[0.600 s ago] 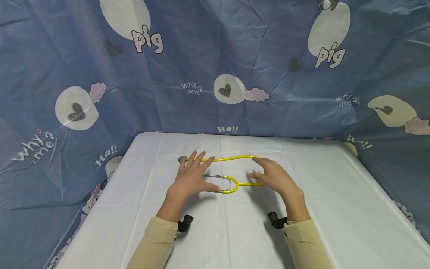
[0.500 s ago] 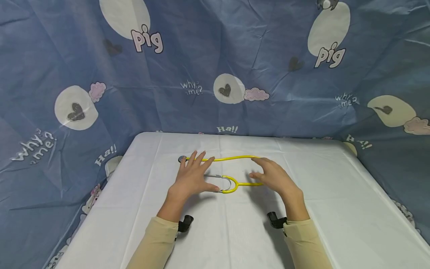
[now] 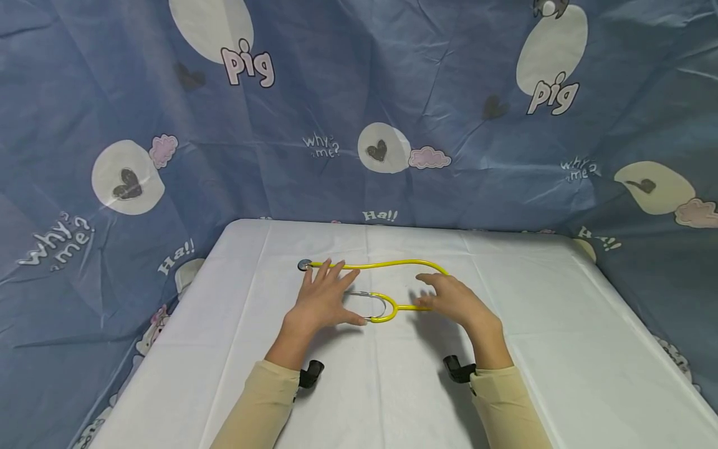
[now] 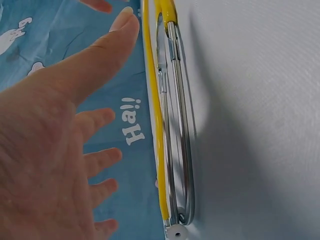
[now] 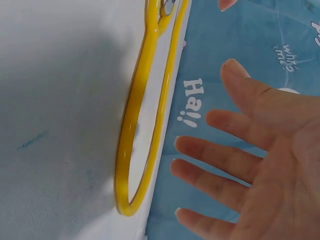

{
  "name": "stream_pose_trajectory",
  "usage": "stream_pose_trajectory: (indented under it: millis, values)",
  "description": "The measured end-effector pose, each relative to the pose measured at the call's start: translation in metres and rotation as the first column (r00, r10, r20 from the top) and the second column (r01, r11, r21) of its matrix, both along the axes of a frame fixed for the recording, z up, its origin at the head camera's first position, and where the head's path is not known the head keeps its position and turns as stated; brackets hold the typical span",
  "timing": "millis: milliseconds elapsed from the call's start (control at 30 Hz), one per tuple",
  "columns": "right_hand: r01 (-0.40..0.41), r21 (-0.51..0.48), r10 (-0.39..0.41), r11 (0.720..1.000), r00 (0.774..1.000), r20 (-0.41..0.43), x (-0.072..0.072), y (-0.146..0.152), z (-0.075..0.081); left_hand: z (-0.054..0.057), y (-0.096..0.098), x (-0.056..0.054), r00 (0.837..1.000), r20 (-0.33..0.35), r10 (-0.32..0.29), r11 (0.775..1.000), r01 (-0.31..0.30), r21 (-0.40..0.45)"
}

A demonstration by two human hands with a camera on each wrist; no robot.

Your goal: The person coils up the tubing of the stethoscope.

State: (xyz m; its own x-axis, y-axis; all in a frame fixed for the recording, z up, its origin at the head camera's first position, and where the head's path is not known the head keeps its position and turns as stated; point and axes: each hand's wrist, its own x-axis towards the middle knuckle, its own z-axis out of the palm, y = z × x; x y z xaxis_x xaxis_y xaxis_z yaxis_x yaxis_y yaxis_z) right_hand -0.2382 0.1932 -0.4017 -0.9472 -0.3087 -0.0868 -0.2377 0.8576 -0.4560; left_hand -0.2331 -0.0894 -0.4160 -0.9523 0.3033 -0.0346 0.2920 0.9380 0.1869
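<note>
A stethoscope with yellow tubing (image 3: 392, 264) lies folded in a sideways U on the white table. Its round chestpiece (image 3: 305, 265) is at the far left, just beyond my left fingertips. Spread wide, my left hand (image 3: 321, 304) hovers over the metal ear tubes and hides part of them; in the left wrist view those ear tubes (image 4: 183, 130) show below the palm. My right hand (image 3: 457, 302) hovers over the tubing's bend, fingers loosely bent and holding nothing. The right wrist view shows the yellow loop (image 5: 131, 115) apart from the fingers.
White cloth covers the table (image 3: 561, 349), whose back edge meets a blue printed curtain (image 3: 314, 187). Black camera mounts sit at both wrists, below beige sleeves (image 3: 258, 399).
My right hand has moved slightly left and nearer to me, uncovering more of the tubing's bend. My left hand has dipped a little towards me. The stethoscope lies as before.
</note>
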Motion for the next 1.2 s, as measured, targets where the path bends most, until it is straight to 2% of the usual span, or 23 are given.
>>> stream_pose_trajectory:
  millis: [400,767,1200]
  values:
    - [-0.035,0.014,0.035,0.999,0.999,0.016,-0.001,-0.005,-0.006,-0.007,0.000,-0.002,0.999,0.030,0.015,1.000,-0.015,-0.005]
    - [-0.052,0.021,0.051,0.998,0.998,0.033,-0.002,-0.007,-0.014,-0.013,-0.002,-0.003,0.998,0.064,0.013,0.999,-0.016,0.048]
    - [-0.045,0.052,0.043,0.998,0.999,0.029,-0.006,-0.012,-0.019,-0.016,-0.002,-0.003,0.999,0.052,-0.001,1.000,0.001,0.006]
